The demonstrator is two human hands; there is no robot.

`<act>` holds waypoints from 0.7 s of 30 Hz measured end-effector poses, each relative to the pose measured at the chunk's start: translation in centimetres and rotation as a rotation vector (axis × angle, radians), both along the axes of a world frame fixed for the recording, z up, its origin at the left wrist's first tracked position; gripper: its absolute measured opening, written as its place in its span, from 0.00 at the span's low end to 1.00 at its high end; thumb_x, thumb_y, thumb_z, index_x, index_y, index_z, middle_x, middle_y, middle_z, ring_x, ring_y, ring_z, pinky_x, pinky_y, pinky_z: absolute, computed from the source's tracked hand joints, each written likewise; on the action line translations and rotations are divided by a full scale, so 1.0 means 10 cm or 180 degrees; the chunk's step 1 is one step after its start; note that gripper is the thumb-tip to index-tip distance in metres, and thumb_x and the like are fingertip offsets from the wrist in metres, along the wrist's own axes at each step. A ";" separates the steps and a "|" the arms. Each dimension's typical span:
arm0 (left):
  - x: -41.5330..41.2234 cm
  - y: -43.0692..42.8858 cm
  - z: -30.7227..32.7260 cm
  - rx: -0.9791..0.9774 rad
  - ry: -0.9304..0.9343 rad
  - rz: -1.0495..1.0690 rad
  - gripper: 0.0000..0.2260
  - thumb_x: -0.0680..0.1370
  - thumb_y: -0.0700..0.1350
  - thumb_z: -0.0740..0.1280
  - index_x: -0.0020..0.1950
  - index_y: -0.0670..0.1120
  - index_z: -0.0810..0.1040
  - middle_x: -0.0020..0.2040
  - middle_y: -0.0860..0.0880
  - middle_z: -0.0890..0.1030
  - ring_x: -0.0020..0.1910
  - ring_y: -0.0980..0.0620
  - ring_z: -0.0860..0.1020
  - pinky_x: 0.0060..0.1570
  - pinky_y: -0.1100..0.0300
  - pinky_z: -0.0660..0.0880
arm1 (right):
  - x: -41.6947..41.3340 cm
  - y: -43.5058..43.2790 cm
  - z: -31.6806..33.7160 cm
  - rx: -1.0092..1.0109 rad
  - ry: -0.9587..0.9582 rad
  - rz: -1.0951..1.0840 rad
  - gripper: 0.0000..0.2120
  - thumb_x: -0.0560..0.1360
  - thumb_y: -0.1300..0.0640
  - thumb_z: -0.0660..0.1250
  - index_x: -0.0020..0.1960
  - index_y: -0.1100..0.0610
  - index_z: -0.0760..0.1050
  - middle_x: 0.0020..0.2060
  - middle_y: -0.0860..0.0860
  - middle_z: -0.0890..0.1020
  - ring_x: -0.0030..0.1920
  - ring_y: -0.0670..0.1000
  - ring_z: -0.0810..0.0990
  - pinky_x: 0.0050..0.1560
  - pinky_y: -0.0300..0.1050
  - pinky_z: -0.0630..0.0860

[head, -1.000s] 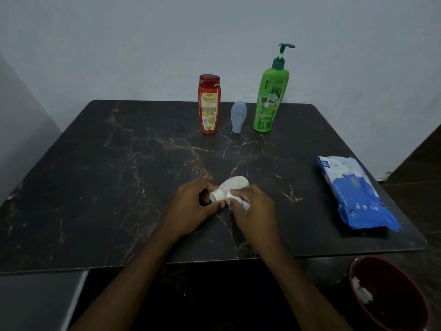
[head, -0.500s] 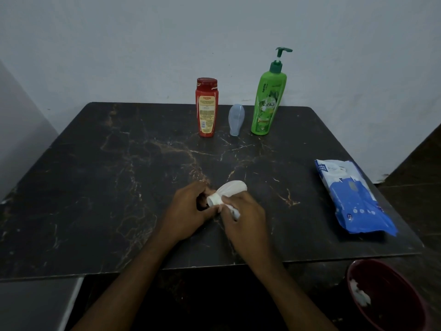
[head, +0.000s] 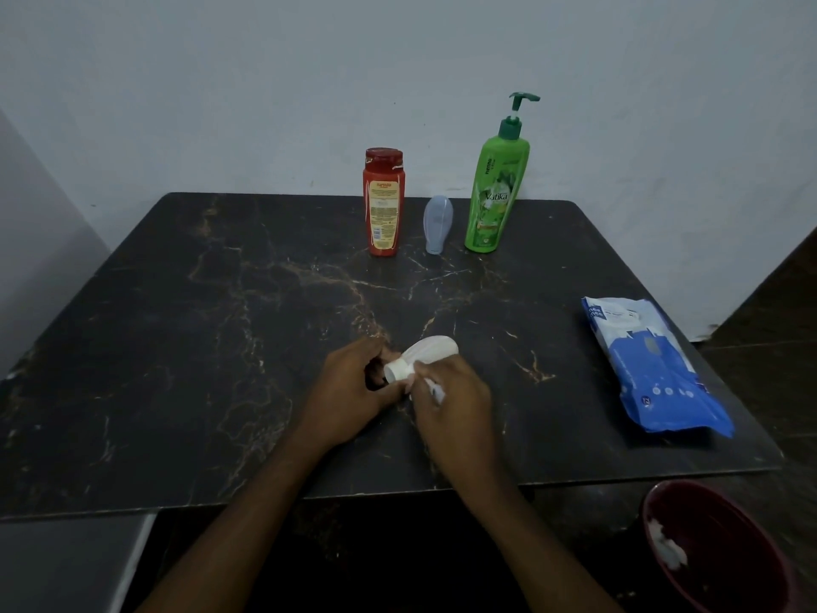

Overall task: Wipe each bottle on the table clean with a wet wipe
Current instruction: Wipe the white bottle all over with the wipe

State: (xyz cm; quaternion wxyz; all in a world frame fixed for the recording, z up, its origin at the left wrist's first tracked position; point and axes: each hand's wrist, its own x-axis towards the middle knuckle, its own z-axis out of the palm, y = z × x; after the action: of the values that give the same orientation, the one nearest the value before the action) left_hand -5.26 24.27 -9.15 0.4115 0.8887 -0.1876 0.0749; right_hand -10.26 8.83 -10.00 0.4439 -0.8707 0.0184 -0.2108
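A small white bottle lies on its side near the middle front of the dark marble table. My left hand grips its capped end. My right hand presses a white wet wipe against the bottle's neck; most of the wipe is hidden under the fingers. At the back of the table stand a red bottle, a small pale blue bottle resting on its cap, and a tall green pump bottle.
A blue and white pack of wet wipes lies at the table's right edge. A dark red bin with a used white wipe in it sits on the floor at the lower right. A pale wall stands behind the table.
My hands and the white bottle stay in about the same spot, while my right hand has shifted slightly along the bottle's neck with the wipe. The view has tilted a little.
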 end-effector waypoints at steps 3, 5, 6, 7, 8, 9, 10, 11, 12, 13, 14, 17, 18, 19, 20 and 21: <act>-0.01 0.00 0.01 -0.0029 -0.0008 -0.0015 0.12 0.69 0.46 0.81 0.48 0.50 0.82 0.41 0.57 0.81 0.42 0.56 0.79 0.38 0.67 0.73 | 0.02 -0.06 -0.04 -0.0090 -0.0036 0.0027 0.09 0.76 0.59 0.68 0.55 0.57 0.84 0.49 0.50 0.82 0.48 0.47 0.81 0.50 0.40 0.77; -0.01 0.02 0.01 -0.0030 -0.0020 -0.0017 0.12 0.69 0.46 0.81 0.48 0.52 0.82 0.42 0.58 0.81 0.41 0.56 0.79 0.37 0.66 0.73 | 0.10 -0.20 -0.02 -0.0122 0.0039 -0.0150 0.07 0.76 0.58 0.69 0.52 0.56 0.84 0.45 0.50 0.82 0.44 0.46 0.80 0.46 0.34 0.74; 0.00 0.02 0.00 -0.0042 -0.0015 -0.0027 0.13 0.68 0.46 0.81 0.48 0.52 0.82 0.42 0.57 0.81 0.41 0.55 0.79 0.38 0.65 0.74 | 0.15 -0.28 -0.01 -0.0140 0.0137 -0.0256 0.06 0.77 0.56 0.69 0.50 0.55 0.84 0.43 0.49 0.81 0.41 0.43 0.78 0.41 0.29 0.71; 0.00 0.02 0.00 -0.0057 -0.0003 -0.0039 0.13 0.68 0.46 0.81 0.49 0.51 0.82 0.42 0.57 0.81 0.41 0.55 0.79 0.38 0.64 0.74 | 0.20 -0.36 0.01 -0.0154 0.0293 -0.0363 0.06 0.77 0.55 0.68 0.49 0.55 0.84 0.42 0.48 0.80 0.38 0.40 0.76 0.38 0.28 0.68; 0.00 0.02 0.00 -0.0072 0.0012 -0.0050 0.13 0.69 0.45 0.81 0.49 0.51 0.82 0.43 0.57 0.81 0.42 0.55 0.79 0.39 0.64 0.74 | 0.25 -0.43 0.01 -0.0153 0.0482 -0.0474 0.07 0.78 0.53 0.67 0.48 0.55 0.83 0.42 0.48 0.80 0.37 0.39 0.74 0.36 0.28 0.66; -0.01 0.02 0.00 -0.0084 0.0013 -0.0059 0.13 0.69 0.45 0.81 0.49 0.51 0.82 0.43 0.57 0.81 0.42 0.55 0.79 0.39 0.64 0.74 | 0.29 -0.48 0.00 -0.0098 0.0620 -0.0551 0.08 0.78 0.52 0.67 0.48 0.54 0.83 0.43 0.48 0.81 0.38 0.39 0.74 0.35 0.28 0.66; -0.01 0.02 0.00 -0.0088 0.0001 -0.0063 0.13 0.69 0.45 0.81 0.49 0.50 0.82 0.43 0.57 0.81 0.42 0.55 0.79 0.39 0.65 0.74 | 0.31 -0.50 -0.01 -0.0005 0.0666 -0.0600 0.08 0.79 0.52 0.67 0.47 0.53 0.83 0.43 0.48 0.81 0.38 0.40 0.75 0.36 0.29 0.66; -0.01 0.02 0.01 -0.0079 -0.0016 -0.0063 0.13 0.69 0.45 0.81 0.49 0.50 0.82 0.43 0.57 0.81 0.42 0.55 0.79 0.39 0.64 0.74 | 0.32 -0.50 -0.02 0.0058 0.0633 -0.0643 0.07 0.78 0.52 0.67 0.47 0.52 0.82 0.43 0.48 0.81 0.40 0.41 0.77 0.38 0.31 0.68; -0.01 0.02 0.01 -0.0064 -0.0025 -0.0054 0.13 0.69 0.45 0.81 0.49 0.50 0.82 0.43 0.57 0.81 0.42 0.56 0.78 0.39 0.64 0.74 | 0.31 -0.47 -0.03 0.0057 0.0563 -0.0682 0.06 0.78 0.53 0.67 0.47 0.52 0.82 0.42 0.47 0.80 0.41 0.43 0.78 0.40 0.35 0.70; -0.01 0.02 0.00 -0.0050 -0.0029 -0.0043 0.13 0.69 0.46 0.81 0.49 0.50 0.82 0.43 0.57 0.81 0.42 0.56 0.78 0.39 0.64 0.74 | 0.29 -0.43 -0.03 0.0043 0.0496 -0.0684 0.06 0.78 0.54 0.67 0.47 0.52 0.82 0.43 0.47 0.80 0.42 0.45 0.79 0.41 0.36 0.70; 0.00 0.02 0.00 -0.0040 -0.0030 -0.0035 0.13 0.69 0.46 0.81 0.49 0.50 0.82 0.44 0.57 0.81 0.42 0.57 0.78 0.39 0.63 0.74 | 0.26 -0.39 -0.03 0.0032 0.0408 -0.0640 0.05 0.78 0.55 0.67 0.48 0.54 0.82 0.43 0.47 0.80 0.43 0.45 0.78 0.41 0.33 0.69; 0.00 0.01 -0.01 -0.0036 -0.0028 -0.0025 0.13 0.69 0.46 0.81 0.50 0.50 0.82 0.44 0.57 0.81 0.41 0.57 0.79 0.39 0.62 0.75 | 0.19 -0.37 -0.02 -0.0013 0.0123 -0.0313 0.06 0.76 0.59 0.70 0.51 0.56 0.83 0.44 0.48 0.80 0.42 0.43 0.77 0.41 0.24 0.68; 0.00 0.01 0.00 -0.0051 -0.0032 -0.0035 0.13 0.69 0.46 0.81 0.50 0.50 0.82 0.43 0.57 0.81 0.41 0.56 0.79 0.39 0.62 0.75 | 0.19 -0.38 -0.02 -0.0028 0.0077 -0.0173 0.06 0.76 0.58 0.71 0.52 0.56 0.84 0.44 0.48 0.80 0.42 0.42 0.78 0.42 0.24 0.68; -0.01 0.01 0.00 -0.0065 -0.0041 -0.0051 0.13 0.69 0.46 0.81 0.50 0.49 0.82 0.43 0.56 0.81 0.41 0.56 0.79 0.39 0.62 0.75 | 0.19 -0.39 -0.02 -0.0018 0.0065 -0.0020 0.06 0.75 0.58 0.72 0.52 0.55 0.84 0.44 0.46 0.80 0.43 0.41 0.78 0.43 0.24 0.69; 0.00 0.01 0.00 -0.0073 -0.0046 -0.0068 0.13 0.69 0.45 0.81 0.49 0.49 0.82 0.43 0.56 0.81 0.41 0.56 0.79 0.39 0.62 0.75 | 0.19 -0.39 -0.02 0.0027 0.0067 0.0121 0.07 0.75 0.58 0.73 0.52 0.54 0.84 0.44 0.46 0.80 0.45 0.41 0.79 0.44 0.25 0.69; 0.00 0.01 0.00 -0.0070 -0.0051 -0.0082 0.13 0.69 0.45 0.81 0.50 0.49 0.82 0.43 0.56 0.81 0.41 0.56 0.79 0.39 0.63 0.75 | 0.19 -0.40 -0.02 0.0071 0.0062 0.0210 0.07 0.75 0.58 0.73 0.52 0.54 0.84 0.44 0.45 0.81 0.46 0.40 0.79 0.44 0.26 0.70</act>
State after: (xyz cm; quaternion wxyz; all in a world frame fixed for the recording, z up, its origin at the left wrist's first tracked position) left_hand -5.27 24.40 -9.10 0.4207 0.8810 -0.2015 0.0788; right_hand -8.32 4.85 -10.25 0.4602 -0.8678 -0.0037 -0.1873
